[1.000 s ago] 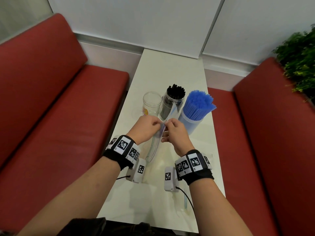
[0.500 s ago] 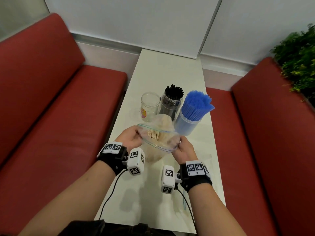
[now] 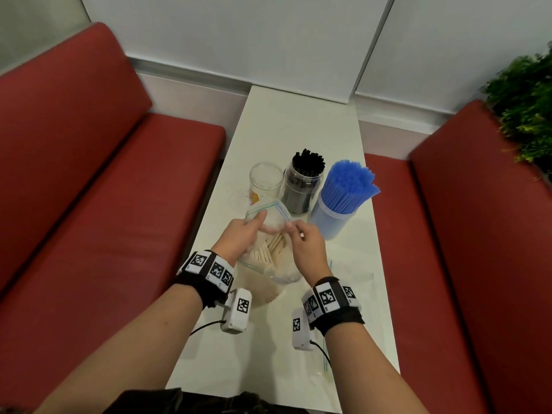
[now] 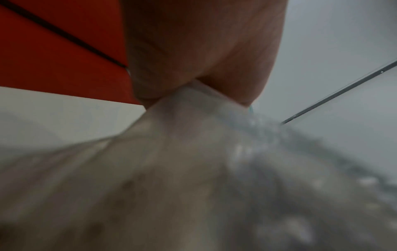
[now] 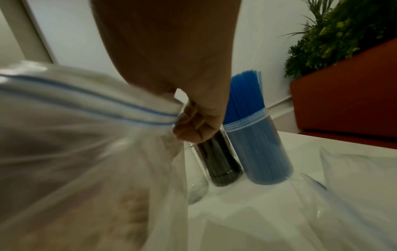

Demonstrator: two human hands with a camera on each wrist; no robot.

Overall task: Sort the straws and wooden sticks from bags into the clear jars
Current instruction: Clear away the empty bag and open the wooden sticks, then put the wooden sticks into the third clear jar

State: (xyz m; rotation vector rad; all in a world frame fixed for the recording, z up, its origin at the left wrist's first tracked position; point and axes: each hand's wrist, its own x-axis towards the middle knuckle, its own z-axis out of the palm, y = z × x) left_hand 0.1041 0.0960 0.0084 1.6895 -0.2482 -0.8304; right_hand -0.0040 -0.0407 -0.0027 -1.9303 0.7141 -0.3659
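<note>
Left hand (image 3: 242,234) and right hand (image 3: 306,242) each pinching a rim of the open bag (image 3: 270,218) of wooden sticks (image 3: 264,252), empty jar (image 3: 265,182) just beyond the fingers

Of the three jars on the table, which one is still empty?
The leftmost clear jar; the middle jar holds black straws, the right jar blue ones.

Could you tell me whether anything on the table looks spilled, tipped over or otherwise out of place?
Nothing stands out: the empty jar, black-straw jar and blue-straw jar stand upright, and both hands hold the open bag of wooden sticks.
</note>
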